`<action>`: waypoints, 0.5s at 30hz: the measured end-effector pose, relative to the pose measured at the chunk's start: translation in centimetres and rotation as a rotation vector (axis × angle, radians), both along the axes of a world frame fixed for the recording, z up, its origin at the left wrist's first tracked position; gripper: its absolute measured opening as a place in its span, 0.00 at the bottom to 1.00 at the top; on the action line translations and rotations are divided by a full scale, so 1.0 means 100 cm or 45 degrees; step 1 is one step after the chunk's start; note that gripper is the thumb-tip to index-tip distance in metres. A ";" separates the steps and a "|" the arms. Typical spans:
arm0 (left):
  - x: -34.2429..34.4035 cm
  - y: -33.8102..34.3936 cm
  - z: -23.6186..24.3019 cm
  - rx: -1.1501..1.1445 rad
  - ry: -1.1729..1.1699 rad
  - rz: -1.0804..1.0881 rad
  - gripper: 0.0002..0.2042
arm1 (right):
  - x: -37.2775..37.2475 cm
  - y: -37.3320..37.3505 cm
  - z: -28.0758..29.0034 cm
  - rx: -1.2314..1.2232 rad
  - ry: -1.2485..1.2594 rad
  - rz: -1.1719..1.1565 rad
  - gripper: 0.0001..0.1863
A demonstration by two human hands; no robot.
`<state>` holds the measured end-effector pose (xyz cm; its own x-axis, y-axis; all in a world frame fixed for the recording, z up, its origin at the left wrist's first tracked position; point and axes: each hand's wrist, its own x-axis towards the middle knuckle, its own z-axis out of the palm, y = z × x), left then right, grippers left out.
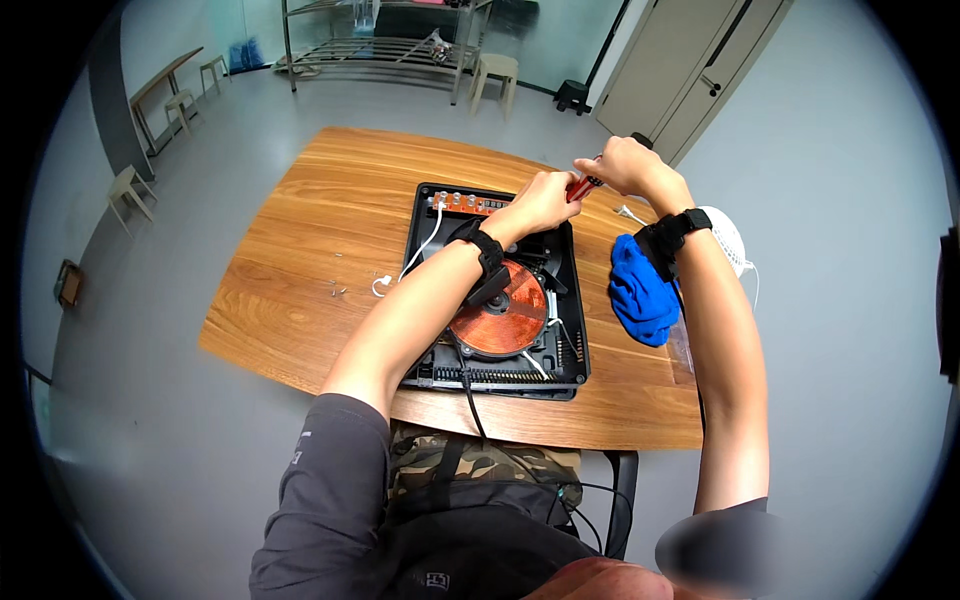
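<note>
Both hands meet over the far right corner of an opened induction cooker (pixel 497 290), which lies flat near the middle of the wooden bench (pixel 300 260). The right hand (pixel 622 165) has its fingers clamped round the red handle of a screwdriver (pixel 581 185); the left hand (pixel 545 203) has its fingers closed about the tool's front end, steadying it. The screwdriver looks light, stiff and easy to slip, best gripped at the handle. The cooker's black shell seems rigid, but its copper coil (pixel 500 315) and orange circuit board (pixel 470 204) look fragile; better held by the casing edges. A blue cloth (pixel 640 295) lies by the right edge
</note>
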<state>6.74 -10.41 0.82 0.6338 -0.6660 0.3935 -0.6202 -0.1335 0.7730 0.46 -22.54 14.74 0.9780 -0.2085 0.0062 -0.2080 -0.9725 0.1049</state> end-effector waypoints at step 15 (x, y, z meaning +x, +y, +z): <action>0.014 0.009 0.003 0.037 -0.028 -0.014 0.16 | 0.017 0.003 -0.001 0.102 0.024 0.091 0.29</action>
